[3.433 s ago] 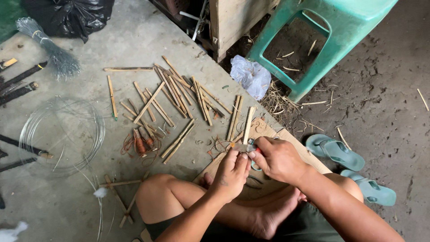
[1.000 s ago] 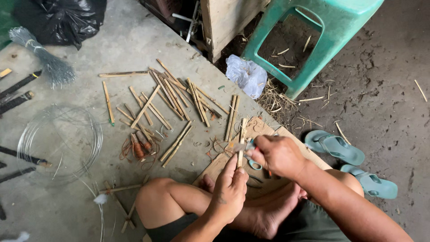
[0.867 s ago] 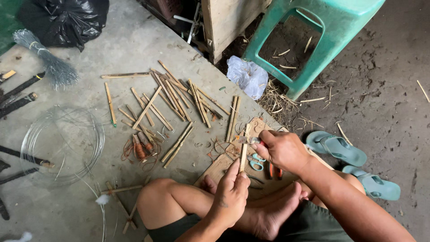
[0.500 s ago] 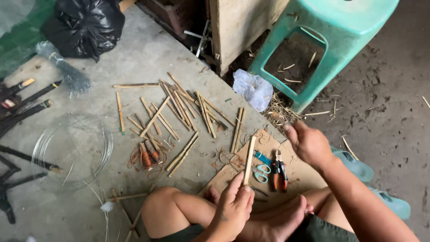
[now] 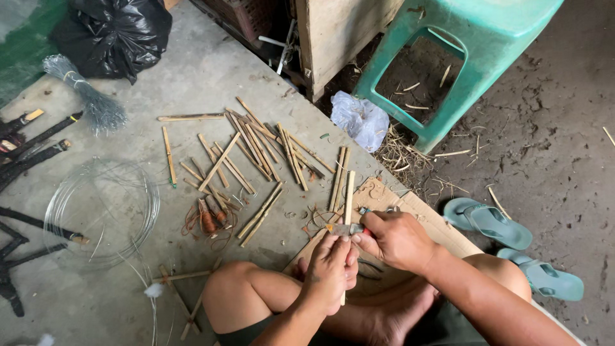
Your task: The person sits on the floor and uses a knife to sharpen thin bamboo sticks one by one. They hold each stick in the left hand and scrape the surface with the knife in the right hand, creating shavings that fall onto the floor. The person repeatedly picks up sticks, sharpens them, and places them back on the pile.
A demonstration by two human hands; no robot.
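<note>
So the fingers [image 5: 351,238] of the left hand [image 5: 330,272] were curled tight around a bamboo stick [image 5: 349,192], holding it upright over the cardboard sheet [image 5: 423,208], with the top end poking up past the sheet's far edge. The right hand [image 5: 397,240] was closed around a small cutter [image 5: 346,229], whose grey nose was pressed against the stick just above the left knuckles. I couldn't tell if the blades had bitten in yet. Looked to me like the trimming or notching bit was in hand, one stick at a time. I'd say a cut like that calls for keeping the stick dead steady and squeezing square across it, otherwise bamboo just splits. Beyond the cardboard, on the concrete floor [image 5: 211,70], there was a loose scatter of sticks [image 5: 256,147], and farther left of it a coil of thin wire [image 5: 102,211]. A green plastic stool [image 5: 461,57] stood past the sheet's far corner, with a crumpled white bag [image 5: 362,118] beside it. A pair of teal sandals [image 5: 490,221] lay just off its right side.
</note>
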